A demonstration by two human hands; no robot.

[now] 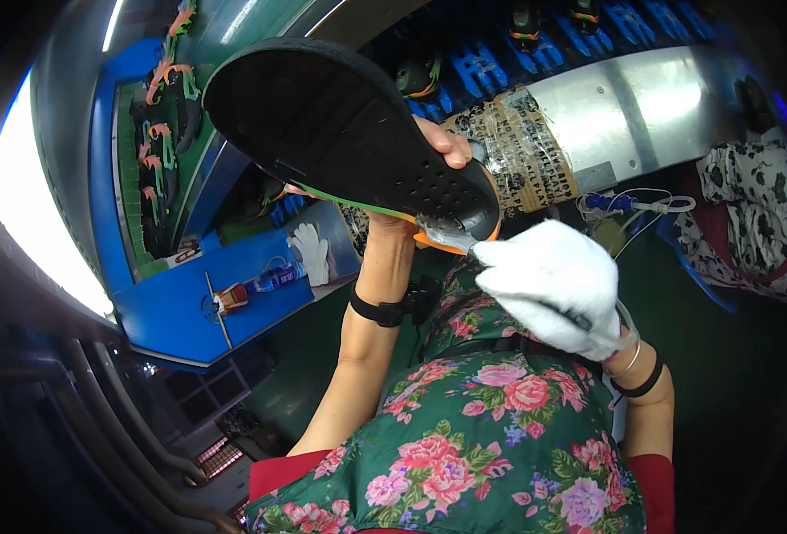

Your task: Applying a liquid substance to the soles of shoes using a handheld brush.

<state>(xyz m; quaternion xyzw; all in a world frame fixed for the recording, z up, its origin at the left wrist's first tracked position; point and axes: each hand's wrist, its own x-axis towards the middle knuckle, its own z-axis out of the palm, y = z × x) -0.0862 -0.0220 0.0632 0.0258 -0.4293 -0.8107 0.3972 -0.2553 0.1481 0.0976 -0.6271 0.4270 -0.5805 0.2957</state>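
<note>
Up at chest height, the bare left hand (pixel 411 191) holds one black rubber shoe sole with green and orange edge layers (pixel 340 125), tread side facing the camera, toe end tilted up and left, heel end low and right. The left fingers (pixel 447 147) wrap over the sole's far edge, clamped firmly on it.

The right hand in a white cotton glove (pixel 554 285) sits just below the heel, its fingers closed around one thin metal-tipped tool (pixel 451 238); the tip touches the orange rim at the sole's lower edge. The grip end is hidden inside the glove.

Below both hands there is open room over the green floral apron (pixel 482 436). Behind the sole runs a grey metal conveyor housing (pixel 652 98), with a patch wrapped in brown tape (pixel 523 147) just beside the heel. Above that, blue racks (pixel 482 67) carry several dark shoes, too blurred to count.

To the left, a blue counter (pixel 189 303) holds one spare white glove (pixel 312 252), well apart from the hands.
</note>
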